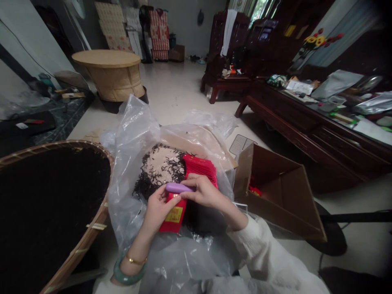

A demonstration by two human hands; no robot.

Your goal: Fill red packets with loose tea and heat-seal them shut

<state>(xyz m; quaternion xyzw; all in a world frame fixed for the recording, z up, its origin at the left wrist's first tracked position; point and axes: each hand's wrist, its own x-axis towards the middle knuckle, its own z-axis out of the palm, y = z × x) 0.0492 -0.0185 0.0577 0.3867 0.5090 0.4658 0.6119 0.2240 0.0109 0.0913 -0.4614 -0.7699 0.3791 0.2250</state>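
Over a lined box, my right hand is closed around a purple hand-held bag sealer. The sealer lies across the top edge of a red packet with a yellow label. My left hand pinches that packet near its top, its fingers reaching up to the sealer. Just beyond my right hand lies a stack of flat red packets. Dark, twisted dry leaves, which look like tea, are scattered on the clear plastic liner under and beyond my hands.
A wide woven basket full of dark leaves stands at the left. On the right is an open cardboard box with red packets inside. Behind are a round bamboo table, a dark wooden bench and a cluttered low table.
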